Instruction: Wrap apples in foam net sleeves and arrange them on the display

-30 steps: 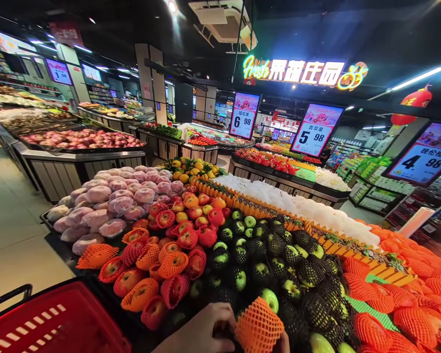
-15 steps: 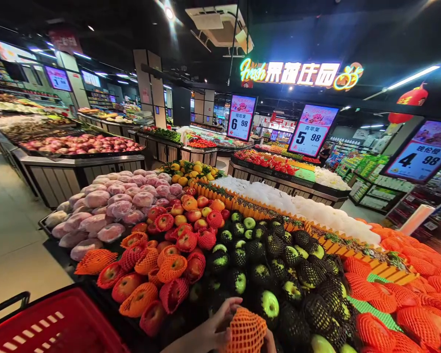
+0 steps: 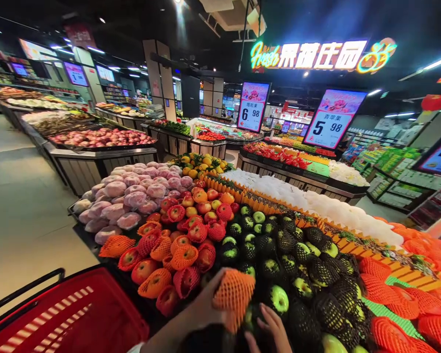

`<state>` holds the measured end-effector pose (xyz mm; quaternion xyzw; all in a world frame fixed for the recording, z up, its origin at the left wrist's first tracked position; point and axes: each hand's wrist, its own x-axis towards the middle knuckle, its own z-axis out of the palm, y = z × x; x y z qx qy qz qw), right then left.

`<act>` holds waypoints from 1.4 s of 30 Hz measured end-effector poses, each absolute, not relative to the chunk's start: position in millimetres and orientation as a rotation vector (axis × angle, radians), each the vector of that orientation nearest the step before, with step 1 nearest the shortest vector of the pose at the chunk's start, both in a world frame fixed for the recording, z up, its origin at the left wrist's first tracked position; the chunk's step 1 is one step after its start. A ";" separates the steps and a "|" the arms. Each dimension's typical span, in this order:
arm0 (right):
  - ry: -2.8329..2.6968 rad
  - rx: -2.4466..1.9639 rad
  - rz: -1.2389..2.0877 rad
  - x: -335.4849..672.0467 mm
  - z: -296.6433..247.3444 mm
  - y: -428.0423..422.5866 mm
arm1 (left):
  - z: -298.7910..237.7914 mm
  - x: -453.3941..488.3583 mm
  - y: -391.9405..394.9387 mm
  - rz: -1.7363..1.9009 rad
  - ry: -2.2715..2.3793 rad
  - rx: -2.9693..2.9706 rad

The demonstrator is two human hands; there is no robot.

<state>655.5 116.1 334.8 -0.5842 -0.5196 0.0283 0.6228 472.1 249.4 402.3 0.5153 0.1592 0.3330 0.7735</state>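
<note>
My left hand (image 3: 204, 305) is wrapped round a fruit in an orange foam net (image 3: 235, 295), held up over the front of the display. The net hides the fruit itself, so its kind does not show. To the right of it, my right hand (image 3: 271, 329) is empty, its fingers apart, just above green apples in black foam nets (image 3: 279, 299). Left of the held fruit lie red apples in orange and pink foam nets (image 3: 184, 256).
A red shopping basket (image 3: 106, 314) with a black handle stands at the lower left. Behind the apples are plastic-wrapped pink fruits (image 3: 128, 198), yellow fruits (image 3: 198, 164) and white-wrapped fruits (image 3: 316, 203). An orange fence divider (image 3: 279, 208) crosses the display. Orange-netted fruits (image 3: 397, 299) fill the right.
My left hand has lifted the netted fruit up and slightly left. My right hand, which was against the fruit, is now apart from it with fingers spread. The view has shifted, bringing more basket into sight.
</note>
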 end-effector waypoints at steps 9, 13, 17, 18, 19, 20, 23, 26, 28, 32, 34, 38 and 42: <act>-1.482 -1.603 -0.072 692.1 309.2 130.3 | 437.0 334.7 382.0 1.882 1.447 1.213; -1.548 -1.565 -0.110 691.5 303.3 130.3 | 421.7 266.1 418.4 2.023 2.037 1.315; -1.533 -1.555 -0.117 689.5 304.2 131.1 | 390.3 225.7 439.2 1.497 2.499 1.504; -1.517 -1.549 -0.110 689.0 305.2 131.2 | 383.0 220.6 442.7 1.336 2.565 1.554; -1.493 -1.545 -0.101 688.6 306.3 131.1 | 376.5 216.9 445.8 1.197 2.596 1.606; -1.473 -1.540 -0.090 688.1 307.4 130.8 | 371.0 214.6 448.9 1.088 2.595 1.662; -1.446 -1.530 -0.045 686.8 310.3 129.8 | 360.2 212.2 459.7 0.871 2.517 1.827; -1.443 -1.530 -0.010 686.3 311.2 128.7 | 356.5 212.9 473.2 0.676 2.480 1.936; -1.427 -1.532 -0.003 686.4 310.7 128.2 | 355.9 214.2 481.9 0.580 2.487 1.961; -1.403 -1.540 0.005 686.5 310.4 127.2 | 353.6 218.4 494.3 0.438 2.509 1.935; -1.394 -1.558 -0.002 686.0 311.6 126.9 | 352.2 220.2 498.2 0.388 2.514 1.901; -1.376 -1.580 -0.035 684.3 315.7 127.2 | 355.4 215.2 506.7 0.309 2.512 1.807; -1.401 -1.598 -0.037 681.4 319.1 127.8 | 364.0 198.1 518.0 0.196 2.442 1.736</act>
